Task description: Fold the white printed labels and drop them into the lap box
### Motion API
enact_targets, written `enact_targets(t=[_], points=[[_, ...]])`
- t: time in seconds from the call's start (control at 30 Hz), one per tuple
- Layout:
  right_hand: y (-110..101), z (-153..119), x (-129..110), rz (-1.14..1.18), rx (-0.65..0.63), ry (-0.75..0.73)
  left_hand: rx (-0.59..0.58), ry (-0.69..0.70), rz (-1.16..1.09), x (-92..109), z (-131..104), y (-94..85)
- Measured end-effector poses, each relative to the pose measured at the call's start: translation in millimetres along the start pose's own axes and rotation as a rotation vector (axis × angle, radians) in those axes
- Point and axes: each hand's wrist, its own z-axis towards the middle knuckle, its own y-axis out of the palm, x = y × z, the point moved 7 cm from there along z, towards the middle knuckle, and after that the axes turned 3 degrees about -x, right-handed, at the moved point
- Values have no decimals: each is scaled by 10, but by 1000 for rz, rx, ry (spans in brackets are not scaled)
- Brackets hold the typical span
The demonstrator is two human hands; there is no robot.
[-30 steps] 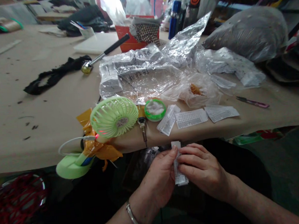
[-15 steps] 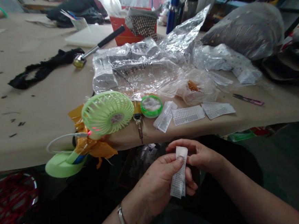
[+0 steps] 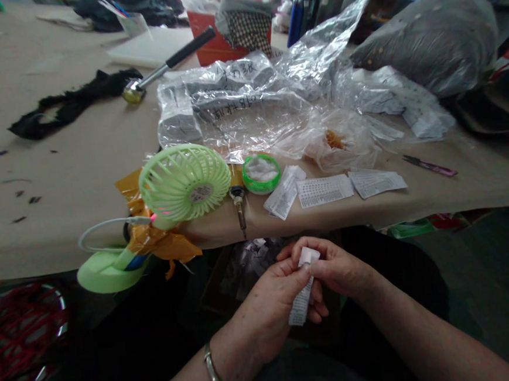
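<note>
Below the table edge, my left hand (image 3: 271, 295) is closed round a small stack of printed paper labels (image 3: 301, 304), its thumb pressed on top. My right hand (image 3: 337, 266) pinches the upper end of the same labels, where the top one looks folded over. Both hands touch each other there, and some fingers are hidden behind the labels. On the table just beyond lie several more printed labels in three groups, the middle group (image 3: 325, 191) flat. To their left stand a green round tub (image 3: 262, 175) of white cotton and a seam ripper-like pointed tool (image 3: 240, 212).
A green fan (image 3: 186, 184) is taped at the table edge. Clear plastic bags (image 3: 249, 117) lie behind the labels. Thread snips (image 3: 431, 166) rest at right. A hammer-like tool (image 3: 152, 75) and black cloth (image 3: 71, 105) lie farther back. A red basket (image 3: 26, 337) stands lower left.
My right hand has closed in on the upper end of the labels, which now shows folded over. The view has shifted slightly.
</note>
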Motion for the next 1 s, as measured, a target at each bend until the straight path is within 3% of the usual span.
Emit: enact_targets(t=[0.2, 0.3, 0.37, 0.5, 0.57, 0.63, 0.8, 1.0], points=[[-20, -13, 54, -68, 46, 16, -10, 25, 6, 17, 3, -2], [-32, -18, -39, -147, 83, -63, -57, 32, 14, 26, -15, 23], [-41, -57, -210, -362, 165, -194, -44, 52, 22, 49, -31, 7], [90, -216, -553, -1108, 377, -448, 49, 81, 41, 98, -53, -64], [206, -259, -590, -1380, 393, -523, 84, 87, 48, 111, -52, -88], [277, -280, -571, -1498, 389, -566, 95, 103, 46, 121, -44, -95], [264, -298, -527, -1419, 439, -571, 77, 117, 28, 107, -29, -90], [28, -194, -445, -800, 511, -287, 117, 171, 128, 181, -61, -71]])
